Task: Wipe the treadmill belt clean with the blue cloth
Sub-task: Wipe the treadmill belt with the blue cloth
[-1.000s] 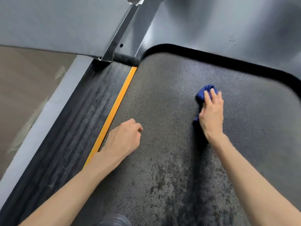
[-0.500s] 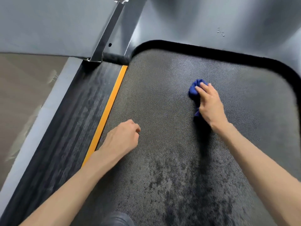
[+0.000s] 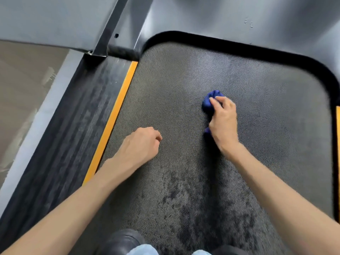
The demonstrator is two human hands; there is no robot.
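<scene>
Treadmill belt [image 3: 174,89] is carrying the cloth [image 3: 208,103] near its centre; the right hand [image 3: 223,122] is gripping it bunched, the left hand [image 3: 139,144] is resting curled, empty. Probably soft, light; grip from above.

The right hand [image 3: 223,122] is sliding the crumpled blue cloth [image 3: 209,103] leftward and a little back toward the person across the dark grey textured treadmill belt [image 3: 184,85], closing on the left hand [image 3: 139,144]. Its wrist is turning, so fingers that lay straight and pointed ahead a second ago are now curling round the cloth and pointing left, the grip bunching it tighter. The view is pulling back: a yellow stripe [image 3: 338,144] at the belt's right edge, pale blue trouser hems [image 3: 145,250] and more of the black shoe [image 3: 121,242] are coming into sight.
</scene>
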